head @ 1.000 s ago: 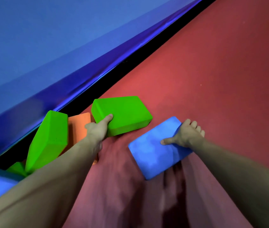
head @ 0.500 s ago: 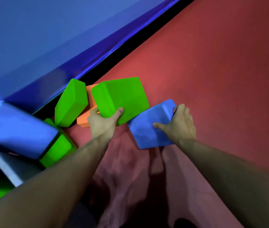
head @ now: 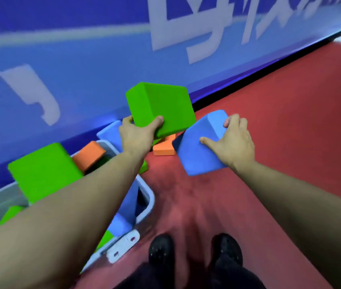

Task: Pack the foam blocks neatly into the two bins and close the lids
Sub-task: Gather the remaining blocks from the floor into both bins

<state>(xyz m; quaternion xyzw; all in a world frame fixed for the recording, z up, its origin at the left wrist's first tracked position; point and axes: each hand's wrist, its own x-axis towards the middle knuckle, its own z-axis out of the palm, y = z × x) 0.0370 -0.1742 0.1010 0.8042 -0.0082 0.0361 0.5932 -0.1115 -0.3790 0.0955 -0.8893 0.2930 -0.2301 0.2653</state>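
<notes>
Left hand [head: 138, 138] gripping green block [head: 161, 107], right hand [head: 235, 142] gripping blue block [head: 198, 149], wall lettering [head: 196, 24] blurred, unreadable

Matt, fine-grained foam on the green block [head: 161, 105] and the blue block [head: 198, 155], same dull foam on the orange block [head: 164, 150], smooth pale plastic bin [head: 147, 197] rim, matt red floor [head: 290, 132], glossy blue wall padding [head: 94, 65], black textured shoes [head: 161, 250]

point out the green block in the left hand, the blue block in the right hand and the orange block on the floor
green block [head: 161, 105], head view, front face
blue block [head: 196, 157], head view, broad face
orange block [head: 164, 150], head view, top face
</notes>
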